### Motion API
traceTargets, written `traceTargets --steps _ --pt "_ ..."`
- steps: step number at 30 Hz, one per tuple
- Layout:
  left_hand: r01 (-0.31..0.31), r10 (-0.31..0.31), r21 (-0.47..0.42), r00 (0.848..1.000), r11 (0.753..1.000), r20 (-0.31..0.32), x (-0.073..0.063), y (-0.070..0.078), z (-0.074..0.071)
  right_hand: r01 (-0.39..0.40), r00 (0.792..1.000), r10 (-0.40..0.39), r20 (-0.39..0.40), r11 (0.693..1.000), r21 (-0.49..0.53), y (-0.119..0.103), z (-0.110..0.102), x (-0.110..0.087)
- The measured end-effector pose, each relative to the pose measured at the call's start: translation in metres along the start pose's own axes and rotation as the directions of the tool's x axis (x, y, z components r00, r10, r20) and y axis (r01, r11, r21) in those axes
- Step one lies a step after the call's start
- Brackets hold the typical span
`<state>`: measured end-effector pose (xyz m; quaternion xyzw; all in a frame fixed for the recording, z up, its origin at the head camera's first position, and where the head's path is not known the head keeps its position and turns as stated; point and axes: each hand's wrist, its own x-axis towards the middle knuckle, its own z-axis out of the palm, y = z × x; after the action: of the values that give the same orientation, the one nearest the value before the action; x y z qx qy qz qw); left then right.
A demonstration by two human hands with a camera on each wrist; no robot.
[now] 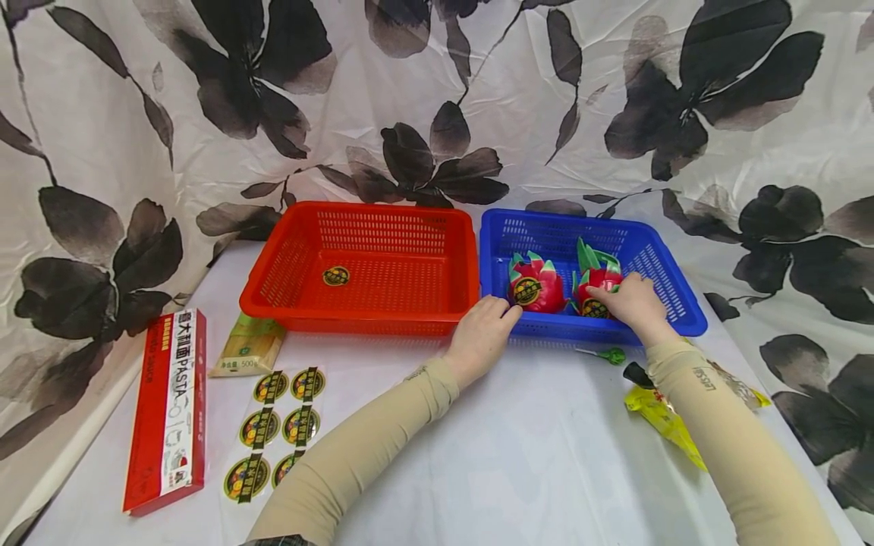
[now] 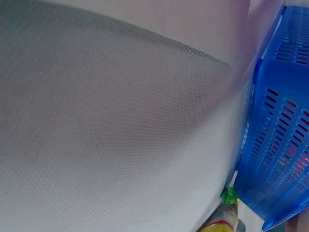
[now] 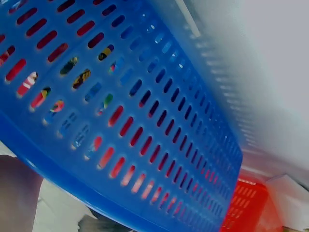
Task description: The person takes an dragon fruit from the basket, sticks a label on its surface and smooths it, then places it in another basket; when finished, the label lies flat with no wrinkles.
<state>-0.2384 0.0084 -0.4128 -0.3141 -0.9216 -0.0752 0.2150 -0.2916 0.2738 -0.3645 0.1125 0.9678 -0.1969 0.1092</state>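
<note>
Two pink-red dragon fruits with green-tipped scales lie in the blue basket [image 1: 686, 303]. The left dragon fruit [image 1: 549, 292] bears a round black-and-gold sticker [image 1: 527, 291]. My right hand [image 1: 635, 305] reaches over the front rim and holds the right dragon fruit [image 1: 586, 282], its thumb lying across the front. A similar sticker [image 1: 595, 309] shows just below that thumb. At the basket's front left corner, beside the red basket [image 1: 362, 324], my left hand [image 1: 481, 337] grips the blue rim. Through the slots in the right wrist view, red fruit shows behind the blue wall [image 3: 145, 121].
Another round sticker [image 1: 336, 275] lies in the red basket. At the left are a red pasta box [image 1: 164, 409], a 500 g packet [image 1: 249, 347] and a sheet of stickers [image 1: 259, 428]. A lollipop [image 1: 612, 355] and a yellow packet [image 1: 665, 425] lie near my right forearm.
</note>
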Motion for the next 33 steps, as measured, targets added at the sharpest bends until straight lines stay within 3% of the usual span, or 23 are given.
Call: traceTargets --steps 9,14,18,27,29,33 --pt "-0.008 0.008 -0.025 1.0 1.0 -0.006 0.0 -0.004 0.004 0.038 0.99 -0.044 -0.133 0.998 -0.043 -0.01 0.005 -0.006" --pt "-0.031 0.03 -0.046 0.999 0.998 -0.028 -0.001 -0.008 0.006 0.124 0.962 -0.144 -0.231 0.987 -0.1 -0.017 0.009 -0.013" --pt "-0.025 0.027 -0.065 0.999 0.998 0.029 -0.001 -0.011 0.004 0.238 0.908 -0.278 -0.315 0.958 -0.159 -0.024 0.015 -0.021" --pt "-0.013 0.021 -0.063 0.992 0.998 0.126 -0.005 -0.018 0.002 0.448 0.735 -0.529 -0.424 0.849 -0.281 -0.043 0.032 -0.032" --pt "-0.011 0.019 -0.055 0.989 0.998 0.148 -0.007 -0.019 0.003 0.47 0.713 -0.557 -0.426 0.83 -0.3 -0.046 0.036 -0.034" --pt "0.001 0.007 -0.05 0.987 0.999 0.161 -0.011 -0.022 0.001 0.501 0.69 -0.594 -0.413 0.804 -0.319 -0.051 0.041 -0.037"
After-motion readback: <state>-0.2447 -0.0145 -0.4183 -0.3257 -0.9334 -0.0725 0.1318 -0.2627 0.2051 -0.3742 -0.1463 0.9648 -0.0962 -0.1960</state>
